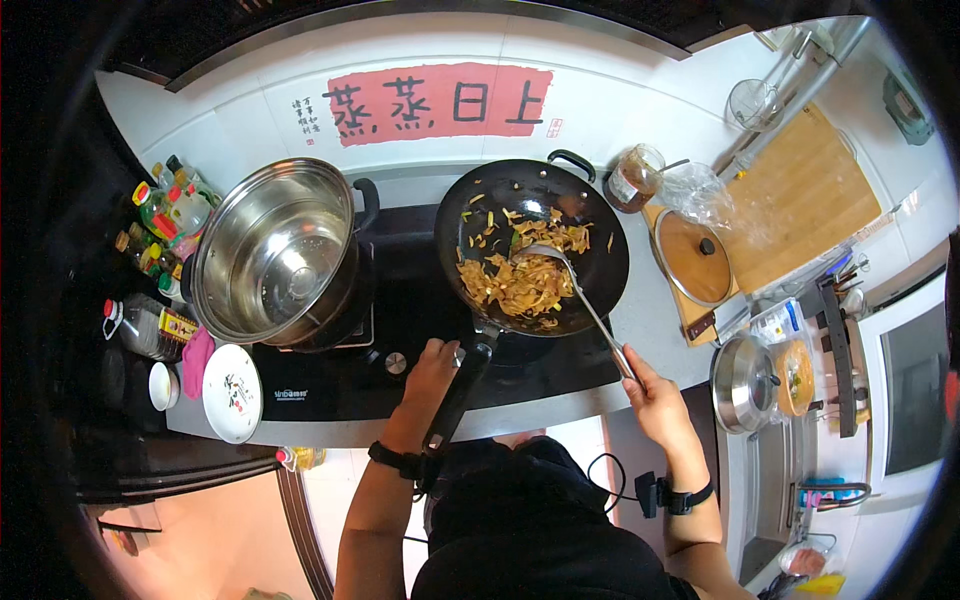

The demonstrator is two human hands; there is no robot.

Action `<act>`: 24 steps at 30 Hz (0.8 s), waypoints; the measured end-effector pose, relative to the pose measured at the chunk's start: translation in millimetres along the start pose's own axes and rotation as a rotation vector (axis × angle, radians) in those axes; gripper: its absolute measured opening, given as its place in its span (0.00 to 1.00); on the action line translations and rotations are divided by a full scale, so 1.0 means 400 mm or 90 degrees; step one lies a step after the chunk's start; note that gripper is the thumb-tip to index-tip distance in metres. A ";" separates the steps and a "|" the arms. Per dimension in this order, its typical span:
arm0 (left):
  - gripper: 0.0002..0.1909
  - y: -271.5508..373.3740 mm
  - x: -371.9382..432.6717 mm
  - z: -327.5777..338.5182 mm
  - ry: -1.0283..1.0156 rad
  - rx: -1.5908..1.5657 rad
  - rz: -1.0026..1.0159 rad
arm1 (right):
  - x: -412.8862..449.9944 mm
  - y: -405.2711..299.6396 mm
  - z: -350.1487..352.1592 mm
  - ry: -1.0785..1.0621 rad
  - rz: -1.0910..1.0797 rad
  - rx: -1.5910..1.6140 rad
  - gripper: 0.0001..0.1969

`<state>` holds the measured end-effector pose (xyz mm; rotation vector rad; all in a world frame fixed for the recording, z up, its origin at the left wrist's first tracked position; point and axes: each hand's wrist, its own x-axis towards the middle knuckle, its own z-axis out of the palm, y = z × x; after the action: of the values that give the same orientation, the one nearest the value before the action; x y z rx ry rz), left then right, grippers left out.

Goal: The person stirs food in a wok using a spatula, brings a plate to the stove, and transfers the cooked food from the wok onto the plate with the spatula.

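Note:
A black wok stands on the right side of a black glass cooktop, its long handle pointing towards me. Browned sliced food with green bits lies in it. My right hand grips the shaft of a metal ladle, whose bowl rests in the food. My left hand is at a metal control knob on the cooktop's front, just left of the wok handle; its fingertips are partly hidden, so its hold is unclear. Another silver knob is beside it.
A large steel pot stands on the left, with bottles behind it and a white plate near the front edge. To the right are a sauce jar, a glass lid, a cleaver and a lidded steel pan.

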<state>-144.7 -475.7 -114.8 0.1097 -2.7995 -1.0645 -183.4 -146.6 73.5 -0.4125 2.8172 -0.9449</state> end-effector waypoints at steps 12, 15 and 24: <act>0.14 0.007 0.006 -0.003 0.036 0.056 0.067 | -0.105 -0.097 -0.111 -0.123 0.066 0.028 0.23; 0.13 0.021 0.009 -0.009 -0.002 0.013 -0.040 | -0.066 -0.005 -0.050 -0.067 -0.009 0.053 0.25; 0.17 0.011 0.013 0.014 0.019 0.096 0.021 | 0.100 0.062 0.015 0.125 -0.016 -0.060 0.24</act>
<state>-151.0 -469.2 -115.5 0.0951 -2.8419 -0.8378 -225.6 -143.2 52.0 -0.3857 3.0505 -0.9050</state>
